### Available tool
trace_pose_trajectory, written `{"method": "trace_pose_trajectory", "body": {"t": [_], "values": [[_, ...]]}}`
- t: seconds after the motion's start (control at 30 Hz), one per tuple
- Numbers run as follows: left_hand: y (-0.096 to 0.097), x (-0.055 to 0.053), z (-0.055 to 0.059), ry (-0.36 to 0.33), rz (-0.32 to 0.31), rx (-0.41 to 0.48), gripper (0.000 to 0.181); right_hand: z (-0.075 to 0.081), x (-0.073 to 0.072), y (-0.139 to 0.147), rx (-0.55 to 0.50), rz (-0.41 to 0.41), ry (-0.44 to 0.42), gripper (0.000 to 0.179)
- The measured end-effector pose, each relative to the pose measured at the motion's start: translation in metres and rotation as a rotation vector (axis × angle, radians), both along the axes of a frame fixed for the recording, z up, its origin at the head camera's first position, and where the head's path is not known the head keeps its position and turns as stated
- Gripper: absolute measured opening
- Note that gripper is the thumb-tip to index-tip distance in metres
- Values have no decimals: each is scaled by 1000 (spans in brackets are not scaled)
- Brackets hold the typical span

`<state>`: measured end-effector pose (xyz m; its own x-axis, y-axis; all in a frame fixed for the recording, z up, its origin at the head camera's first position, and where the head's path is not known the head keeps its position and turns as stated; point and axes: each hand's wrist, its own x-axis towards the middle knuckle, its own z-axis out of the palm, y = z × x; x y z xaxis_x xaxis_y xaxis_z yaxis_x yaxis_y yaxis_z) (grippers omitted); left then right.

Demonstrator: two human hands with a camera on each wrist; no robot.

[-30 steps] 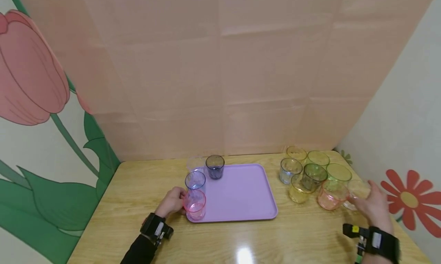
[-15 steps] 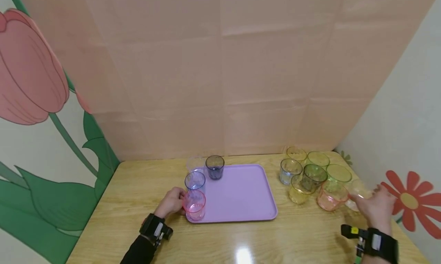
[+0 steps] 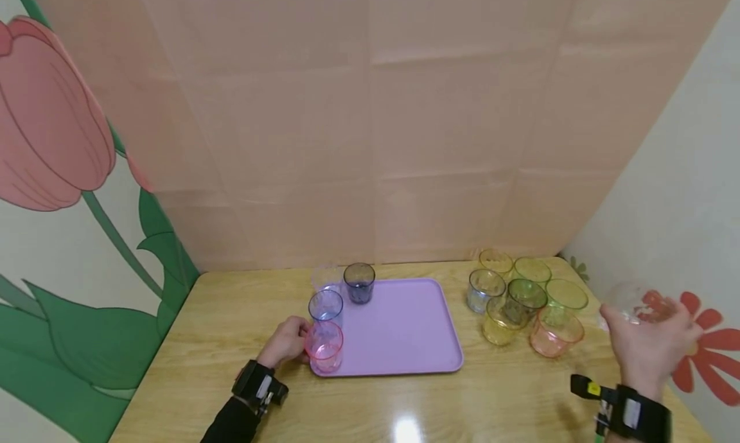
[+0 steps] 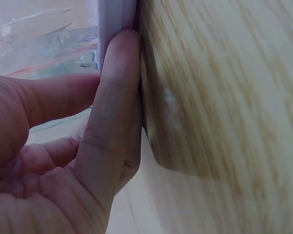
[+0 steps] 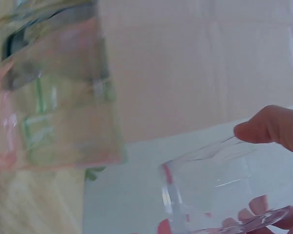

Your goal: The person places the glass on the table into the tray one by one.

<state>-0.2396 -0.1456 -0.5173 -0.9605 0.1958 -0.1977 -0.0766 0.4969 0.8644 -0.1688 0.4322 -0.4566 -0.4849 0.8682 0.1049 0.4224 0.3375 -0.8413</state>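
My left hand pinches the front left edge of a purple tray. In the left wrist view a fingertip lies against the tray's rim, close to the wooden table. Right beside that hand a pink glass stands on the tray, with a blue glass behind it. A clear glass and a dark grey glass stand farther back. Raised at the far right, my right hand holds a clear glass, which lies tilted between thumb and fingers in the right wrist view.
Several coloured glasses stand close together on the table's right: a coral one in front, a yellow one, a dark green one and a light blue one. Walls border the table at the back and right.
The right hand has lifted the clear glass up from beside the coral glass and moved it slightly right, tilting it. The left hand and the tray have stayed put.
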Motion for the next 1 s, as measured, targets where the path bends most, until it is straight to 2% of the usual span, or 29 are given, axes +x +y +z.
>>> {"method": "trace_pose_trajectory", "body": {"t": [0.1,0.2,0.33,0.5,0.6,0.8,1.0], "values": [[0,-1,0,3,-4,-8,19,9,2,-13,23,11,45,83],[0,-1,-2,6,-9,-17,19,15,3,-30,32,71,93,81],[3,1,-5,5,-11,-7,21,21,4,-56,4,192,175,85],[4,2,-7,4,-5,15,24,27,2,-89,37,390,266,76],[4,2,-6,18,-4,23,24,24,-5,-113,68,541,312,77],[2,2,-5,10,3,17,23,7,-23,-158,60,810,309,83],[2,1,-6,12,-2,26,23,-15,-44,-198,-75,992,338,84]]}}
